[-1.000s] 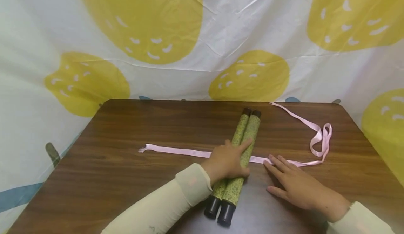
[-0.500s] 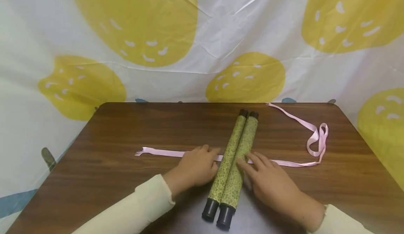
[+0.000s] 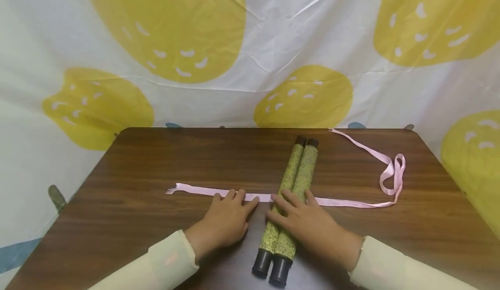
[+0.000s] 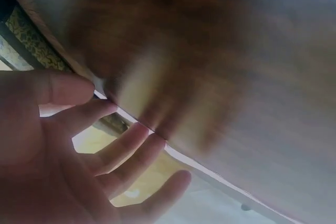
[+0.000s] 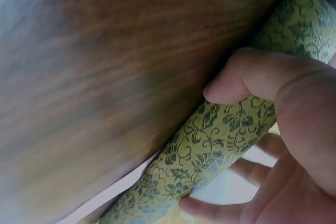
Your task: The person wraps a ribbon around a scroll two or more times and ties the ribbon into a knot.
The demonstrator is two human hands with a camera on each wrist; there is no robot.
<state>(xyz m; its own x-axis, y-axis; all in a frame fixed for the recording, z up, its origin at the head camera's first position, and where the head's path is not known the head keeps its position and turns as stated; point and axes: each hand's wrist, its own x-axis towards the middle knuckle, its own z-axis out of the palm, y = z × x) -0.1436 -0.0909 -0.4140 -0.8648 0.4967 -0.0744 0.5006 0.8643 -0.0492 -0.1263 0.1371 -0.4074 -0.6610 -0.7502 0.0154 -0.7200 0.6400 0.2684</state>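
Nearest are two pale sleeves [image 3: 172, 259], one on each arm, and just between the wrists two black end caps [image 3: 262, 263]. These belong to two rolls [image 3: 305, 170] in yellow-green floral covering, lying side by side on a slant under the right hand [image 3: 312, 227], with two more caps beyond its fingertips. That hand rests on both rolls, fingers spread across them, not wrapped round. The left hand [image 3: 224, 225] holds nothing — its fingers are loosely spread, tips on the one pink ribbon [image 3: 263, 198]. The ribbon's frayed end lies left of that hand; the rest runs beneath the rolls, comes out right of the right hand, and loops toward the back edge.

Under everything is a dark wood-grain bench [image 3: 156, 225]; beyond both hands hangs a white cloth [image 3: 273, 29] printed with five yellow lemons [image 3: 168, 29].

Half a second ago the hands flanked the rolls — now the left has moved off leftward along the ribbon, the right up onto the rolls, which lie nearly where they were.
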